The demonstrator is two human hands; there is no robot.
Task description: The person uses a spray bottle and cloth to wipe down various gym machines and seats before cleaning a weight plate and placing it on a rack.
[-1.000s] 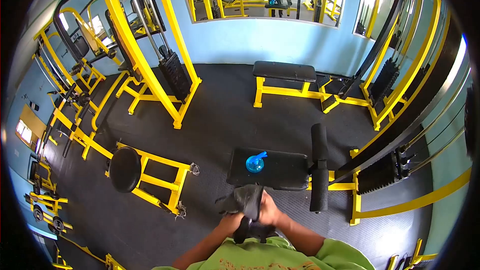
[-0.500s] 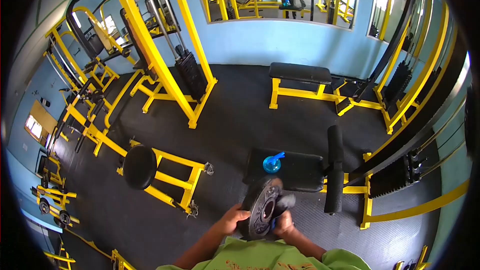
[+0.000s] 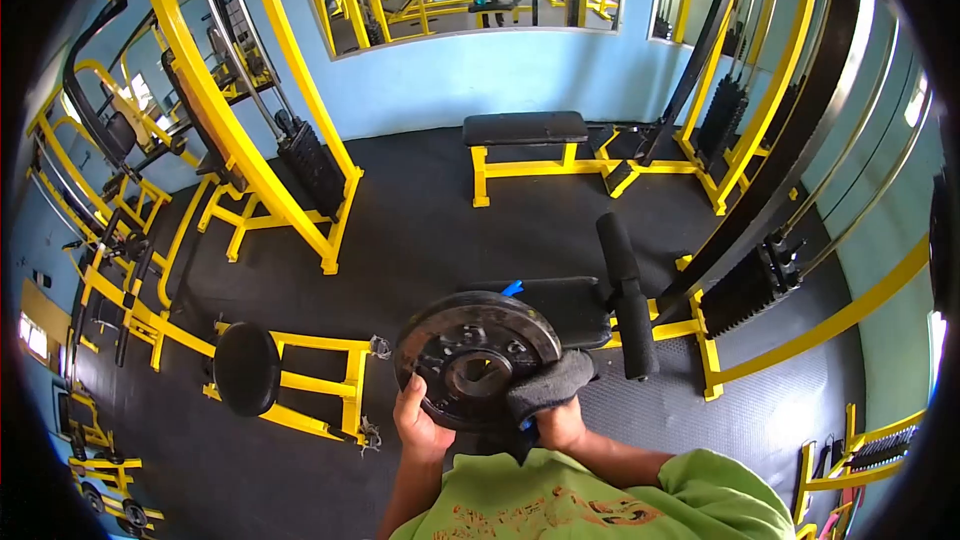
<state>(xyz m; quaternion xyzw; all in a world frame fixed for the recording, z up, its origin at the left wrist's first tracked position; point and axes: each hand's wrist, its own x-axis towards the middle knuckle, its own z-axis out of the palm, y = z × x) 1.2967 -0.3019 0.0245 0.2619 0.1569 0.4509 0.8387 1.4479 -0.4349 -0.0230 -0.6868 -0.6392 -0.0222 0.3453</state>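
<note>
A round black weight plate (image 3: 468, 344) faces me in front of my body, its raised lettering and centre hole showing. My left hand (image 3: 424, 424) is closed on its lower left edge, thumb on the face. A dark grey cloth (image 3: 548, 382) is bunched in my right hand (image 3: 560, 426) and lies against the plate's right side. Some of my right fingers are hidden under the cloth. Just beyond the plate, only the blue top of a bottle (image 3: 513, 288) shows, by the black bench pad (image 3: 567, 308).
A padded roller (image 3: 628, 295) stands at the bench's right end beside a weight stack (image 3: 752, 287). To the left is a yellow frame with a round black seat (image 3: 247, 368). Another bench (image 3: 525, 128) stands by the blue wall, below a mirror (image 3: 470, 0).
The plate has turned from nearly edge-on to facing me and moved left. The cloth now lies over its right edge. The plate now hides most of the blue bottle. My view has shifted right.
</note>
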